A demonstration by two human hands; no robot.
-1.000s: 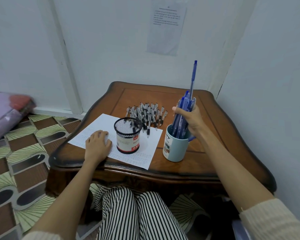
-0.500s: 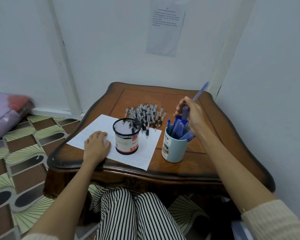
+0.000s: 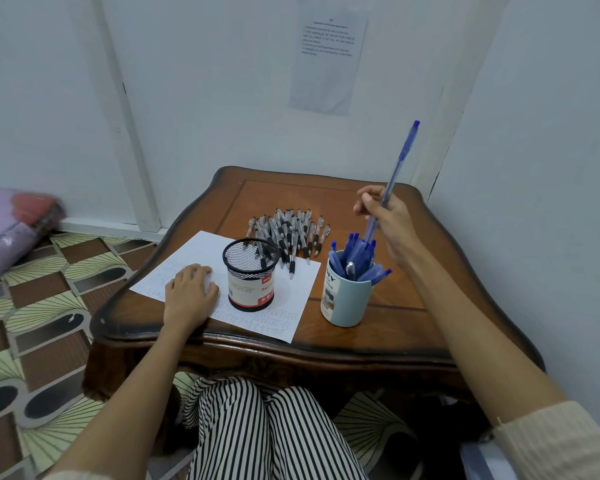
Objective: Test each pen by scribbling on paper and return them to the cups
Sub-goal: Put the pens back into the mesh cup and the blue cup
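Note:
My right hand pinches one blue pen, held up and tilted above the light-blue mug. Several blue pens stand in that mug. My left hand rests on the white sheet of paper, which carries faint scribbles near its front edge. A black mesh cup with a red-and-white label stands on the paper, just right of my left hand. Behind it lies a pile of black-grip pens.
The small wooden table sits in a corner, with white walls at the back and right. A printed notice hangs on the back wall. A purple and red bundle lies on the patterned floor at left. My striped trousers are under the table's front edge.
My right hand let go of the bunch of blue pens in the mug and lifted a single blue pen up and clear. My left hand stayed on the paper.

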